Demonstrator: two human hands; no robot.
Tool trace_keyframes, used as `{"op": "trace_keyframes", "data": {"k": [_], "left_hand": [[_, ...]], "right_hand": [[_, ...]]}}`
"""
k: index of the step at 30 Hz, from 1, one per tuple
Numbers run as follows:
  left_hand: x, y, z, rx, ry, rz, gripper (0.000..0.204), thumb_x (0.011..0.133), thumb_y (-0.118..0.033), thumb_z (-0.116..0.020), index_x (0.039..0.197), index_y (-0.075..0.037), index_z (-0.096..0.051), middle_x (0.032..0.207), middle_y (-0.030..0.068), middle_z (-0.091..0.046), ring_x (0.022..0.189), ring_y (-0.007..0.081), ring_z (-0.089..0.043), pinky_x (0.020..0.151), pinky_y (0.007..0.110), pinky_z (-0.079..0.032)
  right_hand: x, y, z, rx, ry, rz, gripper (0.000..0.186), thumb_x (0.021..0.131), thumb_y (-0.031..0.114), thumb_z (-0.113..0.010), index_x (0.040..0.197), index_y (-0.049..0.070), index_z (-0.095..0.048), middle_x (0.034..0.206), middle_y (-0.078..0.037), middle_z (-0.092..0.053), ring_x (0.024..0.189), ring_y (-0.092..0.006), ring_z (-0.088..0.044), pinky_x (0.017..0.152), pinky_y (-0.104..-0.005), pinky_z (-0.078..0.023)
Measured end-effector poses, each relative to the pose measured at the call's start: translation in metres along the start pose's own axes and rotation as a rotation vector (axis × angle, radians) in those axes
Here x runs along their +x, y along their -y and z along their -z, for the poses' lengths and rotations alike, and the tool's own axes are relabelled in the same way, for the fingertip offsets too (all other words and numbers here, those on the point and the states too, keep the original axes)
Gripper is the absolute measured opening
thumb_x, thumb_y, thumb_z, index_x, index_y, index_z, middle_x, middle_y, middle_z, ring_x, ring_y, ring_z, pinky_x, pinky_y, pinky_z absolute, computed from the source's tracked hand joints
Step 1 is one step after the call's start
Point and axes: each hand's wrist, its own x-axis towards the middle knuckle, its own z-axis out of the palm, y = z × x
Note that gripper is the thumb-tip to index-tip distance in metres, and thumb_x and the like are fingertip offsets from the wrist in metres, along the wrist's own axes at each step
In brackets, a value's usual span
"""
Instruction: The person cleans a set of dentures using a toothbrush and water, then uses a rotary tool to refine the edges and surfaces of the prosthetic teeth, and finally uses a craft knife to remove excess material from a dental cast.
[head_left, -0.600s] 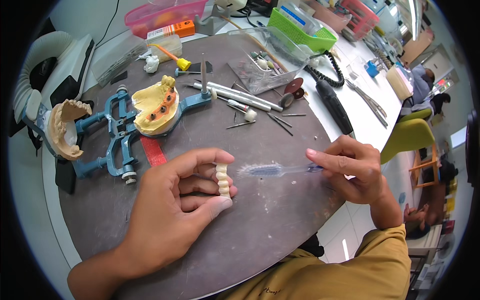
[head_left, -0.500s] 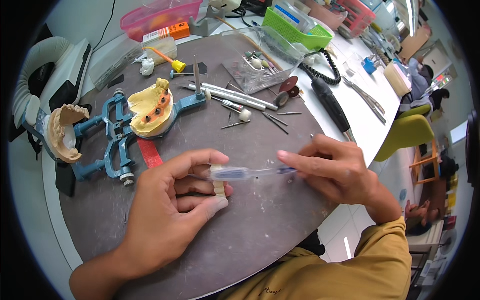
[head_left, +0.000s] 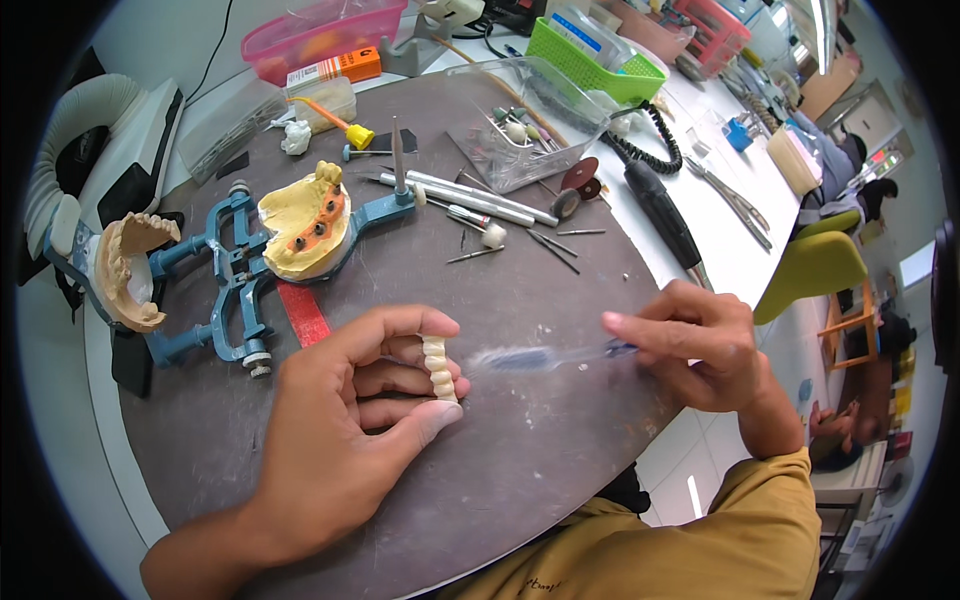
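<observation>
The left hand (head_left: pixel 335 425) is pinching a row of tooth-coloured crowns (head_left: pixel 439 372) end to end between thumb and forefinger, above the middle of the grey worktop (head_left: pixel 540 450). To its right, the right hand (head_left: pixel 705 345) is gripping a brush (head_left: pixel 525 359) by the handle, the blurred bristles pointing left, just apart from the crowns. The crowns could be slipping out and falling — a hard stroke against so slight a hold being the likely cause. Compared with the earlier frame, the brush is sitting farther right, no longer covering the crowns.
</observation>
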Motion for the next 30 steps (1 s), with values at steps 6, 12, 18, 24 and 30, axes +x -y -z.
{"op": "trace_keyframes", "data": {"k": [6, 12, 18, 24, 30], "left_hand": [[0.007, 0.002, -0.002, -0.012, 0.005, -0.016, 0.055, 0.081, 0.011, -0.069, 0.134, 0.003, -0.054, 0.106, 0.0092, -0.066, 0.099, 0.0169, -0.070, 0.091, 0.027, -0.058], [0.015, 0.008, 0.003, 0.002, 0.070, -0.027, 0.059, 0.081, 0.010, -0.070, 0.137, 0.005, -0.052, 0.107, 0.0085, -0.066, 0.100, 0.0168, -0.070, 0.091, 0.026, -0.057], [0.008, 0.002, 0.004, 0.027, 0.060, -0.004, 0.058, 0.082, 0.006, -0.071, 0.137, 0.005, -0.052, 0.106, 0.0076, -0.066, 0.101, 0.0156, -0.069, 0.089, 0.026, -0.057], [0.010, -0.001, 0.002, -0.002, 0.054, 0.020, 0.058, 0.082, 0.009, -0.069, 0.137, 0.005, -0.052, 0.106, 0.0078, -0.065, 0.103, 0.0166, -0.069, 0.092, 0.026, -0.057], [0.006, 0.002, 0.002, 0.048, 0.045, -0.002, 0.056, 0.082, 0.009, -0.069, 0.135, 0.002, -0.052, 0.108, 0.0092, -0.064, 0.103, 0.0174, -0.070, 0.091, 0.026, -0.058]], "right_hand": [[0.033, 0.016, -0.028, 0.040, -0.009, 0.039, 0.053, 0.082, 0.006, -0.076, 0.133, 0.016, -0.066, 0.089, -0.005, -0.063, 0.067, -0.0169, -0.066, 0.057, -0.0326, -0.056], [0.008, 0.009, -0.016, 0.031, 0.080, -0.002, 0.055, 0.079, 0.004, -0.076, 0.132, 0.016, -0.067, 0.086, -0.005, -0.064, 0.063, -0.0160, -0.064, 0.053, -0.0315, -0.053], [-0.010, 0.005, -0.004, -0.028, -0.050, -0.006, 0.054, 0.072, 0.000, -0.075, 0.124, 0.013, -0.073, 0.076, -0.005, -0.064, 0.056, -0.0134, -0.060, 0.049, -0.0280, -0.049], [0.027, 0.020, -0.027, -0.024, -0.047, 0.031, 0.056, 0.078, 0.005, -0.077, 0.132, 0.016, -0.066, 0.088, -0.003, -0.061, 0.067, -0.0153, -0.065, 0.055, -0.0299, -0.055], [0.002, 0.003, -0.012, -0.006, 0.051, 0.028, 0.054, 0.078, 0.002, -0.076, 0.129, 0.015, -0.069, 0.084, -0.005, -0.062, 0.065, -0.0166, -0.065, 0.055, -0.0312, -0.053]]}}
